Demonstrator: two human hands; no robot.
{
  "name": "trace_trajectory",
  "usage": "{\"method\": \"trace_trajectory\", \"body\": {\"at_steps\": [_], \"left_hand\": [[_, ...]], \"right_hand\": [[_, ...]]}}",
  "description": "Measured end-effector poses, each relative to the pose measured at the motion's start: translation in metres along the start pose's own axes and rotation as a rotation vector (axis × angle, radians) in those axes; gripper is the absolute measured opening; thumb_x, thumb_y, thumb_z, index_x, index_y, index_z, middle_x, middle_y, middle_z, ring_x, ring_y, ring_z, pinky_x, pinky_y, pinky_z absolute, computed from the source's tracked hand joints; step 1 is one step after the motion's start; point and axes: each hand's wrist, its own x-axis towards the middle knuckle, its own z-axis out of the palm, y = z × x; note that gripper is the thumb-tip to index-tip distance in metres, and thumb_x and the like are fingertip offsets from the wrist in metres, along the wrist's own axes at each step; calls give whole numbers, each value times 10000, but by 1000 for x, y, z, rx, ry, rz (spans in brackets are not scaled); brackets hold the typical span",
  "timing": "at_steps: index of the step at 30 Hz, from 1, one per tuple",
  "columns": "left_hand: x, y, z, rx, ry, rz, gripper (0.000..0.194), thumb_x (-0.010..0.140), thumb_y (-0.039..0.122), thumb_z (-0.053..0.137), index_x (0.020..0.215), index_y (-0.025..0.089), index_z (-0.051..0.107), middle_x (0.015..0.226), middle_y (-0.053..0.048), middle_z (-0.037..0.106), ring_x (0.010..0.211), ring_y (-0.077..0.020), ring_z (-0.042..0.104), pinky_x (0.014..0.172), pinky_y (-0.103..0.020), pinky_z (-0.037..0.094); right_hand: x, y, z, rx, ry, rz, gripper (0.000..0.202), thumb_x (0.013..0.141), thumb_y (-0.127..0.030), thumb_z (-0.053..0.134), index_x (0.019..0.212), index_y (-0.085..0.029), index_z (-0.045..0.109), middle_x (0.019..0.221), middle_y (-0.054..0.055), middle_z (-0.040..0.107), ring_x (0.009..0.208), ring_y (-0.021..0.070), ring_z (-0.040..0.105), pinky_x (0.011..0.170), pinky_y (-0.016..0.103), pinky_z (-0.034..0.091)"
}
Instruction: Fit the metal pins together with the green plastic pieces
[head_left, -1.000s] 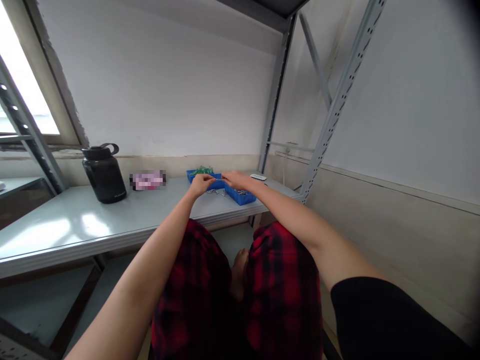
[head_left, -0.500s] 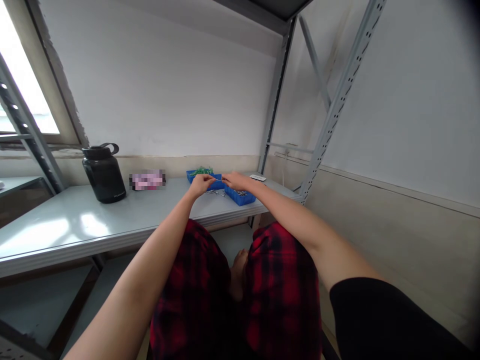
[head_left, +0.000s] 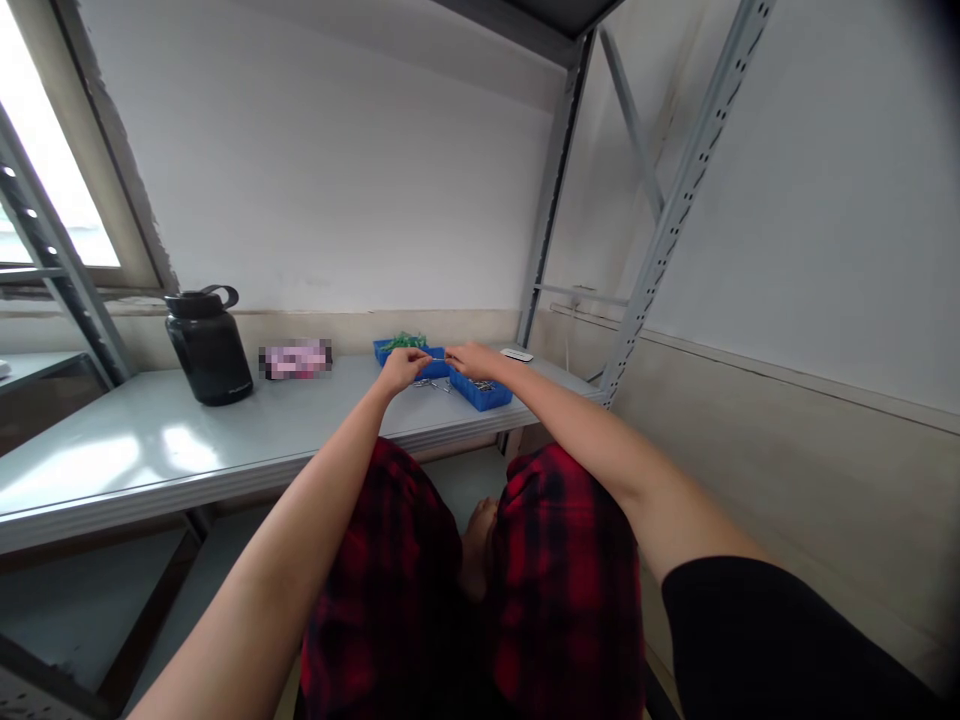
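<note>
At twelve o'clock, over table [head_left: 322,410], pinching thin piece [head_left: 439,360] narrowly with left hand [head_left: 403,368] and right hand [head_left: 472,361]; from piece, toward four o'clock, blue box [head_left: 484,400]; toward ten, green strips [head_left: 406,341].

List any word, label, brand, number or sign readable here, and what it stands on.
No text can be read.
Black bottle: small pale lettering low on its side, too small and blurred to read.
Pink item: pixelated, so any print is hidden.
White flat object: too small to tell.
</note>
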Motion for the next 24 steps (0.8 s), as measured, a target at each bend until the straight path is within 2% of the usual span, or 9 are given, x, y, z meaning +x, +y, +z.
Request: {"method": "trace_trajectory", "body": {"at_steps": [4, 8, 12, 17, 20, 24], "left_hand": [[-2, 2, 0, 24, -17, -3, 228, 817, 333, 606, 797, 141, 728, 704, -55, 677, 643, -184, 588, 623, -295, 450], [-2, -1, 1, 85, -26, -67, 219, 809, 314, 590, 752, 149, 721, 696, -60, 684, 667, -200, 614, 640, -299, 467], [-1, -4, 1, 159, -28, -110, 166, 777, 283, 605, 730, 162, 710, 752, -73, 714, 731, -215, 639, 671, -293, 485], [0, -7, 0, 216, 17, -135, 169, 761, 240, 587, 773, 153, 732, 834, -91, 740, 790, -230, 660, 742, -304, 490], [1, -8, 1, 229, 20, -150, 172, 753, 226, 585, 784, 152, 738, 849, -96, 742, 802, -235, 665, 760, -308, 492], [3, -11, 3, 245, 30, -189, 152, 755, 202, 598, 805, 145, 730, 851, -110, 741, 802, -240, 668, 756, -308, 492]], "right_hand": [[0, 6, -2, -10, -4, 17, 245, 1006, -259, 428, 1022, -188, 661, 1030, 94, 736, 847, 197, 662, 672, 246, 419], [-5, 25, -3, -76, 25, 127, 279, 1001, -273, 434, 1064, -166, 683, 1084, 134, 734, 898, 221, 670, 678, 261, 421], [-10, 43, 2, -125, -84, 271, 282, 971, -238, 481, 1088, -144, 720, 1140, 156, 729, 942, 231, 685, 690, 264, 438], [-8, 45, 11, -128, -146, 370, 281, 960, -290, 547, 1057, -130, 757, 1108, 190, 738, 918, 252, 707, 708, 273, 470], [-2, 44, 12, -81, -143, 369, 280, 948, -307, 568, 1068, -140, 757, 1118, 180, 739, 917, 251, 708, 706, 268, 481], [13, 37, 13, -20, -121, 295, 300, 943, -286, 528, 1120, -160, 734, 1149, 130, 737, 923, 219, 701, 692, 245, 479]]}}
